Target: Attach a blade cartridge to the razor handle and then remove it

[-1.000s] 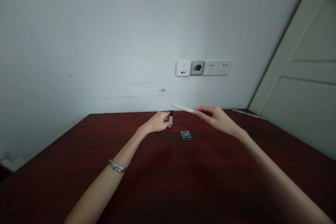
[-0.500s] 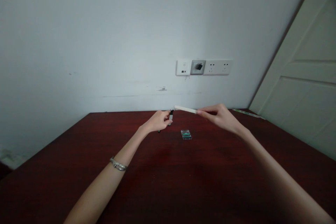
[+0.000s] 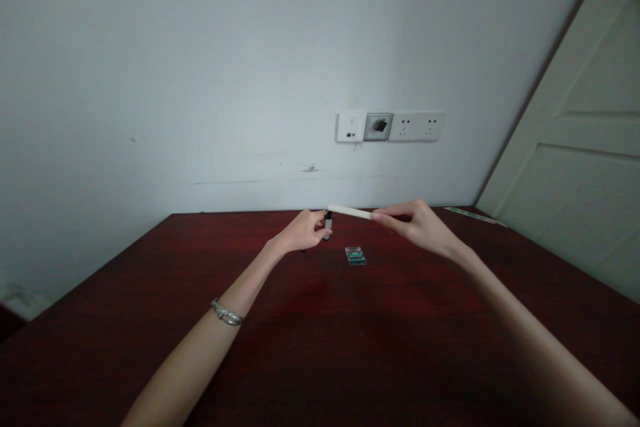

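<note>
My left hand (image 3: pixel 301 232) is closed around a small dark pen-like part (image 3: pixel 327 224) held upright above the far side of the dark red table (image 3: pixel 320 327). My right hand (image 3: pixel 417 225) pinches one end of a thin white stick-like piece (image 3: pixel 350 211) that points left. Its free tip meets the top of the dark part. A small clear case with green contents (image 3: pixel 355 255) lies on the table just below and between the hands. A silver bracelet (image 3: pixel 226 314) sits on my left wrist.
A white wall stands behind the table, with a row of wall sockets and a switch plate (image 3: pixel 389 127). A pale door (image 3: pixel 580 167) stands at the right. A thin light strip (image 3: pixel 473 215) lies on the table's far right corner.
My right hand has lowered the white piece and moved it left, so its tip now touches the dark part in my left hand. The left hand has barely moved.
</note>
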The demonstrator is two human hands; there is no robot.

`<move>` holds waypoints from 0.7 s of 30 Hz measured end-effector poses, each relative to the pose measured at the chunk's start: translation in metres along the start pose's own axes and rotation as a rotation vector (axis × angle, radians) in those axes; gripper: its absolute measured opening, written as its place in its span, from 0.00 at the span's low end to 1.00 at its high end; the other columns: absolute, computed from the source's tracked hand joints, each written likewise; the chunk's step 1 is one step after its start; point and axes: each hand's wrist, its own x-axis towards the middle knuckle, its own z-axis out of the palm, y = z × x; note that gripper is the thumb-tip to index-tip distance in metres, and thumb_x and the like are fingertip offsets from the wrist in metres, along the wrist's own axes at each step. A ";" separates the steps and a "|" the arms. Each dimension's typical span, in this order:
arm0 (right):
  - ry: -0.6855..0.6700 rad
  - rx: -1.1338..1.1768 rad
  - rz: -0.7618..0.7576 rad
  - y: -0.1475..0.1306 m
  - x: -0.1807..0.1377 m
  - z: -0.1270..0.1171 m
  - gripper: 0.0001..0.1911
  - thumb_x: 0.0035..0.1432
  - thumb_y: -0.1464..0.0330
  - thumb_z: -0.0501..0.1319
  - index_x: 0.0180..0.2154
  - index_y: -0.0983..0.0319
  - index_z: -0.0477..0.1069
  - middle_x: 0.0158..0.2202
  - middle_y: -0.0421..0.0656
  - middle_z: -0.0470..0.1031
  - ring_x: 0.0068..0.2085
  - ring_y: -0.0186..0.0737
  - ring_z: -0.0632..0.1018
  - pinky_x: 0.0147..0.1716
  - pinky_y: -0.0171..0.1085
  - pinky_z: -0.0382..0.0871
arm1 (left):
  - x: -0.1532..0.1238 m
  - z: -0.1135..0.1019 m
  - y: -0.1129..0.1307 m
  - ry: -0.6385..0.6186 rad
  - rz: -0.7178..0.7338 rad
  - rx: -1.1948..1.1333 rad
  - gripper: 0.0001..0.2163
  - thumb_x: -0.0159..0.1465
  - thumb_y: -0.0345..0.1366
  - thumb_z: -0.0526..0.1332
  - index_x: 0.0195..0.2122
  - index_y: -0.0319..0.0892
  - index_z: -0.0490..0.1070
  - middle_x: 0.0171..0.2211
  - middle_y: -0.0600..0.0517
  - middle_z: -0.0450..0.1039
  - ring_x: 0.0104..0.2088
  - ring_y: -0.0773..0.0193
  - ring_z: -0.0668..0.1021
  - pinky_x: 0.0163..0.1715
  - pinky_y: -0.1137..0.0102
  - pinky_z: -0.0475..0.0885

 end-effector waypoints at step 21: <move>0.109 0.115 0.042 0.015 0.003 0.015 0.24 0.57 0.53 0.53 0.19 0.63 0.65 0.17 0.37 0.60 0.22 0.31 0.62 0.23 0.32 0.54 | -0.002 -0.005 0.007 -0.090 -0.113 -0.196 0.05 0.56 0.34 0.59 0.29 0.38 0.65 0.24 0.50 0.73 0.22 0.69 0.74 0.19 0.76 0.68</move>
